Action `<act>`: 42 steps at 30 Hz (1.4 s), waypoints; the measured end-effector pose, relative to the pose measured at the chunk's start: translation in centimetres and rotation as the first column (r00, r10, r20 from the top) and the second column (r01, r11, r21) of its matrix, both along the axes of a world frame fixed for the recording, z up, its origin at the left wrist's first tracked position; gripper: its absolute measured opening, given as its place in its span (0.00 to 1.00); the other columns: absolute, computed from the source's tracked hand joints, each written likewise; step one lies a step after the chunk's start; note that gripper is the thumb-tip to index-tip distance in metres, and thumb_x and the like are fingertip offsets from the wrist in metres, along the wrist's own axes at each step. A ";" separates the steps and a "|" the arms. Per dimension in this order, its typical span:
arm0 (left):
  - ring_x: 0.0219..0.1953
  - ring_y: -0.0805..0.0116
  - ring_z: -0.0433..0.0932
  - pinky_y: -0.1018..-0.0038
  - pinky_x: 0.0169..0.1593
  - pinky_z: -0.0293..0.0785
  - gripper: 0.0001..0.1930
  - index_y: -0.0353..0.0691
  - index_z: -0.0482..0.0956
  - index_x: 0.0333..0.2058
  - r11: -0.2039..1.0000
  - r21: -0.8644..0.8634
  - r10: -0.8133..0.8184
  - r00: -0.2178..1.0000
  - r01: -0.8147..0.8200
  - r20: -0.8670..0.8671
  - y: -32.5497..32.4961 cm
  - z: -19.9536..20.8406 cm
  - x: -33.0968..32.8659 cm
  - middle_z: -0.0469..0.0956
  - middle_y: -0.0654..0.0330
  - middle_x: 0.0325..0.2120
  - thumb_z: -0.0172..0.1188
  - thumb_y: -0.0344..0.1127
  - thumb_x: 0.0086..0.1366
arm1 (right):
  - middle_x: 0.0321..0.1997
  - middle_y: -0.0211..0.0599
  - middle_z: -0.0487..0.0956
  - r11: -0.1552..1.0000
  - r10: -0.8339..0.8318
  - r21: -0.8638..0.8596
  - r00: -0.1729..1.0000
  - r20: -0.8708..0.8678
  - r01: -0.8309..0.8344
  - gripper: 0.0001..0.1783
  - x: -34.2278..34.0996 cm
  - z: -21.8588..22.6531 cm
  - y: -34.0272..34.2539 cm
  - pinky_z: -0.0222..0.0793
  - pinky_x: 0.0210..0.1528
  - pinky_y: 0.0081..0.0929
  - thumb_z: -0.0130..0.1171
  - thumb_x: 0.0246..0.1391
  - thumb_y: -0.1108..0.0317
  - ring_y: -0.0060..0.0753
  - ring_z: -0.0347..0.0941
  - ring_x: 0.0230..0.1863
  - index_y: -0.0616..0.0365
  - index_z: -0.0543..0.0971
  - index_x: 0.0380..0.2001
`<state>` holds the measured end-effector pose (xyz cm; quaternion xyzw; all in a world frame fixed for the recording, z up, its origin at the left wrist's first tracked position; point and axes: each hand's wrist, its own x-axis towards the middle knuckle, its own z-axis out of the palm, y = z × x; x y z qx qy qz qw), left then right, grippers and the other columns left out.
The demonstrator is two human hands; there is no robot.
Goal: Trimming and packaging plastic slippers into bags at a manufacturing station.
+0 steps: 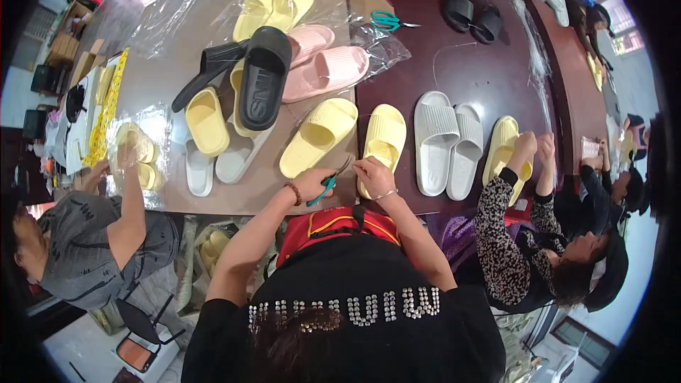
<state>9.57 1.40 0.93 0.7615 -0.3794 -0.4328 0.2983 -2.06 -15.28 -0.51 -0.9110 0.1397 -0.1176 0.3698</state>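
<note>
My table [418, 64]: tan left, dark red right. On it: yellow slippers [386, 122], grey ones [431, 174], pink ones [347, 64], black ones [486, 24], teal-handled scissors [385, 21].

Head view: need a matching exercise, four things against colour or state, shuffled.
Things
1. snips
2. scissors
3. bracelet by the left hand
4. bangle by the right hand

Colour or state
A. silvery
B. lying on the table
C. held
D. brown

Pairs: 1-C, 2-B, 3-D, 4-A
</note>
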 end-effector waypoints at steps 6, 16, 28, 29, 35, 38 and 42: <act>0.26 0.57 0.73 0.69 0.31 0.68 0.20 0.41 0.71 0.39 0.981 -0.147 0.141 0.987 -0.129 0.072 -1.6 -0.1 0.4 0.73 0.51 0.21 0.56 0.38 0.44 | 0.24 0.39 0.72 1.000 -0.020 -0.005 0.999 0.041 0.020 0.07 -0.8 -0.4 -0.8 0.65 0.28 0.31 0.55 0.43 0.67 0.41 0.69 0.27 0.58 0.75 0.25; 0.23 0.77 0.65 0.81 0.28 0.63 0.23 0.33 0.66 0.44 0.851 -0.243 0.488 0.872 -0.466 0.035 2.4 3.1 4.6 0.67 0.63 0.20 0.60 0.33 0.48 | 0.24 0.40 0.74 0.528 0.712 0.625 0.701 0.043 -0.575 0.10 2.2 9.9 6.8 0.65 0.29 0.28 0.52 0.46 0.63 0.39 0.69 0.26 0.58 0.75 0.28; 0.26 0.61 0.74 0.72 0.30 0.68 0.23 0.36 0.67 0.43 0.857 -0.162 0.516 0.812 -0.490 0.274 7.0 2.4 3.9 0.74 0.54 0.23 0.60 0.37 0.48 | 0.33 0.44 0.74 0.550 0.795 0.401 0.312 -0.521 -0.732 0.15 6.9 3.8 9.5 0.63 0.43 0.34 0.49 0.45 0.60 0.44 0.69 0.39 0.57 0.74 0.34; 0.27 0.58 0.75 0.70 0.30 0.69 0.23 0.37 0.67 0.43 0.860 -0.149 0.508 0.783 -0.489 0.358 7.0 2.2 4.0 0.75 0.53 0.24 0.60 0.38 0.48 | 0.33 0.44 0.74 0.553 0.793 0.400 0.315 -0.521 -0.731 0.15 6.5 2.9 9.0 0.63 0.43 0.34 0.49 0.45 0.60 0.44 0.69 0.39 0.57 0.74 0.34; 0.31 0.52 0.73 0.65 0.33 0.68 0.22 0.40 0.67 0.43 0.890 -0.096 0.440 0.787 -0.445 0.432 6.3 0.0 3.0 0.74 0.52 0.28 0.57 0.37 0.48 | 0.34 0.44 0.74 0.796 0.478 0.407 0.878 0.030 -0.448 0.19 4.9 2.5 1.5 0.65 0.42 0.30 0.51 0.43 0.64 0.41 0.71 0.37 0.55 0.71 0.41; 0.30 0.57 0.72 0.67 0.33 0.68 0.23 0.41 0.67 0.44 0.932 -0.111 0.342 0.732 -0.346 0.589 5.4 -0.4 2.8 0.72 0.53 0.27 0.58 0.36 0.47 | 0.41 0.40 0.72 0.878 0.128 0.478 0.945 -0.300 0.033 0.20 2.9 3.3 -5.0 0.64 0.43 0.26 0.54 0.44 0.65 0.35 0.68 0.42 0.56 0.69 0.43; 0.35 0.52 0.70 0.60 0.39 0.63 0.19 0.46 0.65 0.43 0.960 -0.048 0.227 0.671 -0.274 0.706 2.7 0.1 3.6 0.71 0.53 0.31 0.50 0.32 0.49 | 0.47 0.41 0.67 0.986 -0.140 0.045 0.943 -0.303 0.161 0.26 1.5 1.5 -9.4 0.60 0.49 0.28 0.56 0.40 0.67 0.37 0.63 0.48 0.54 0.67 0.47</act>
